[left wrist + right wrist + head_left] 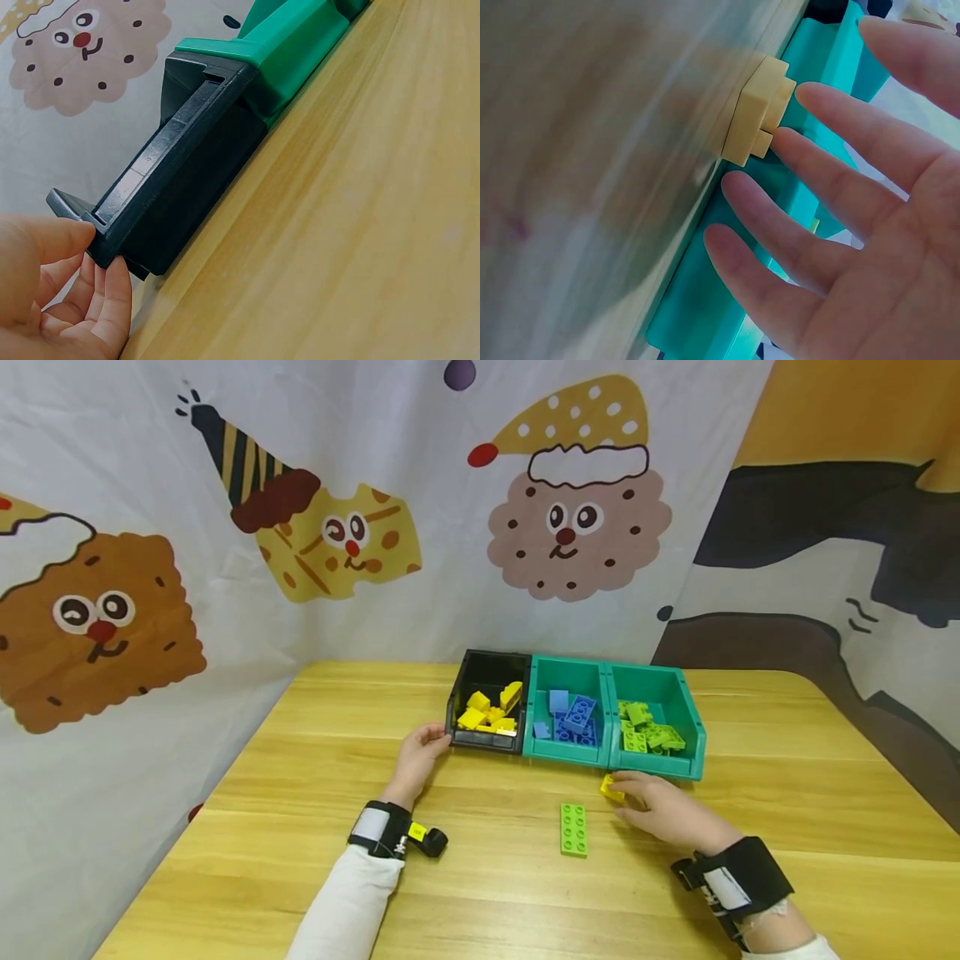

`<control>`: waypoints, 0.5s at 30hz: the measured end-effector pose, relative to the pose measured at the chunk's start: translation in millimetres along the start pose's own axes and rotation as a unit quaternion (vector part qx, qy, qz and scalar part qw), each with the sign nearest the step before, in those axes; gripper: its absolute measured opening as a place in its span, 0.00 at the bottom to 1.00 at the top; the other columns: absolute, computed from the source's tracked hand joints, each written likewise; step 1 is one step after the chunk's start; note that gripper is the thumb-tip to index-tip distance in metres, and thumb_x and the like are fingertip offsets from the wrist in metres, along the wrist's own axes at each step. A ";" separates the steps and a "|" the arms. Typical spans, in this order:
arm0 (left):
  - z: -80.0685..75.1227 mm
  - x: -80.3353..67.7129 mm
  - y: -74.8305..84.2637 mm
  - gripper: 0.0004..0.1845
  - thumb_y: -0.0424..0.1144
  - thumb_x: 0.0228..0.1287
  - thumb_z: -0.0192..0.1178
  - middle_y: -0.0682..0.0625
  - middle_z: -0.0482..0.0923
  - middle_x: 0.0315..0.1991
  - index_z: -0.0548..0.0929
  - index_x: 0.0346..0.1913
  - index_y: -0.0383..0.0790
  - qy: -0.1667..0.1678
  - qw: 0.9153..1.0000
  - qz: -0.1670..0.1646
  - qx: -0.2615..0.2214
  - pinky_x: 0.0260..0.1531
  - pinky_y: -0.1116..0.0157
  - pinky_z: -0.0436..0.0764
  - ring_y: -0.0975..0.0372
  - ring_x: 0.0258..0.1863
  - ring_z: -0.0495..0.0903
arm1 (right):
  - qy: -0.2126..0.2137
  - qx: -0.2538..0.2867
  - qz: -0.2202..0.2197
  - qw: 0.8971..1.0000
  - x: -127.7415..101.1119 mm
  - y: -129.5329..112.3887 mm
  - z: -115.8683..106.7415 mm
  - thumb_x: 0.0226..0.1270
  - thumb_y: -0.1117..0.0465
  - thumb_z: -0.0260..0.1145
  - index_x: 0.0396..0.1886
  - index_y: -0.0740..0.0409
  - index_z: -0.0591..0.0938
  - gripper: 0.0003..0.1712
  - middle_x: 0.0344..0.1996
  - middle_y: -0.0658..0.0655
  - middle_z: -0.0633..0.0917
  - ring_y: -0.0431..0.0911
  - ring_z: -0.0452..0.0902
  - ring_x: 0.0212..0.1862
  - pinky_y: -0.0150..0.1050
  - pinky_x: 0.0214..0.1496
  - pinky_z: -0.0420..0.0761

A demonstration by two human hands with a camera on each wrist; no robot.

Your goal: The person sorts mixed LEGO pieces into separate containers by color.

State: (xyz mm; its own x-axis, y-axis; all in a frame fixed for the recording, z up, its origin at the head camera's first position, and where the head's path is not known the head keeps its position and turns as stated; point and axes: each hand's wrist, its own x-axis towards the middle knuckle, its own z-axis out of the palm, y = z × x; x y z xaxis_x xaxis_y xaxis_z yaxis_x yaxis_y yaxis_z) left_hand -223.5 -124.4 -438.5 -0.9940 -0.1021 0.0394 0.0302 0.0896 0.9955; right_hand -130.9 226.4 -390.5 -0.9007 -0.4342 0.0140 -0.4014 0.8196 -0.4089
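My left hand (418, 762) is at the front left corner of the black bin (487, 740). In the left wrist view, the thumb and fingers (118, 300) pinch that corner. A yellow brick (751, 112) sits on the table just in front of the green bin's front wall. Over it is my right hand (667, 808), fingers spread and fairly straight; the fingertips are at the brick's studs, and I cannot tell whether they touch. Left of this hand lies a flat lime-green brick (573, 830), studs up.
Several yellow bricks (472, 718) lie in the black bin. Beside it, one teal bin (567, 753) contains several blue bricks (579, 714), and another teal bin (693, 727) several lime-green bricks (636, 741). A printed cloth (450, 627) hangs behind the wooden table (480, 893).
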 end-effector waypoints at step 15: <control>0.1 -2.1 1.7 0.13 0.30 0.64 0.57 0.39 0.79 0.44 0.78 0.50 0.28 0.001 1.000 0.002 0.002 0.44 0.67 0.78 0.63 0.39 0.77 | 0.049 -0.030 0.007 0.998 2.0 -4.8 1.8 0.52 0.64 0.73 0.41 0.59 0.82 0.15 0.39 0.54 0.81 0.49 0.76 0.43 0.49 0.49 0.79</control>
State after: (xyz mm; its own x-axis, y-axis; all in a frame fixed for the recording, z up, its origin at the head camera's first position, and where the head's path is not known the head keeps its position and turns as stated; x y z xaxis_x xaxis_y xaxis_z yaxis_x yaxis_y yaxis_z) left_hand -221.4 -124.0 -436.9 -0.9936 -0.1037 0.0441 0.0343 0.0943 0.9950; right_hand -130.5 220.9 -390.2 -0.9174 -0.3853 0.0997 -0.3946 0.8480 -0.3539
